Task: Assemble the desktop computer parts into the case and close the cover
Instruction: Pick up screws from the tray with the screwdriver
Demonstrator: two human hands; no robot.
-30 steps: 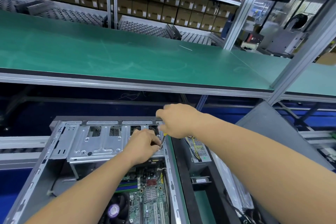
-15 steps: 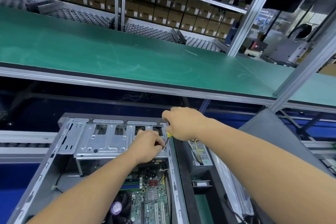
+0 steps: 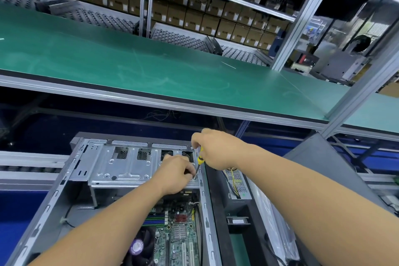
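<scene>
The open case (image 3: pixel 38 218) lay on its side, and every position below was taken relative to it. The drive cage (image 3: pixel 121 166) spanned its far end, with the motherboard (image 3: pixel 179 235) exposed in the floor of the case nearer the wearer and the fan (image 3: pixel 138 246) at the near left of that board.

The left hand (image 3: pixel 176 174) was curled shut over the right end of the drive cage, fingertips pinched close to the point where the tool tip met the metal; whether a screw was held there could not be seen. The right hand (image 3: pixel 216 149) was closed around the yellow-handled screwdriver (image 3: pixel 199 161), held above the case's right rail (image 3: pixel 204 190) with the shaft angled down and left toward the cage's right corner.

The step was judged to be the fastening of the cage at that corner. For a sound result, the shaft would best be brought in line with the screw axis before turning, light downward pressure applied so the tip did not cam out, and the left hand kept steadying the fastener until the thread caught.

A power supply (image 3: pixel 236 183) stood just outside the case's right rail, and a grey side panel (image 3: pixel 323 170) leaned farther right, not yet fitted.
</scene>
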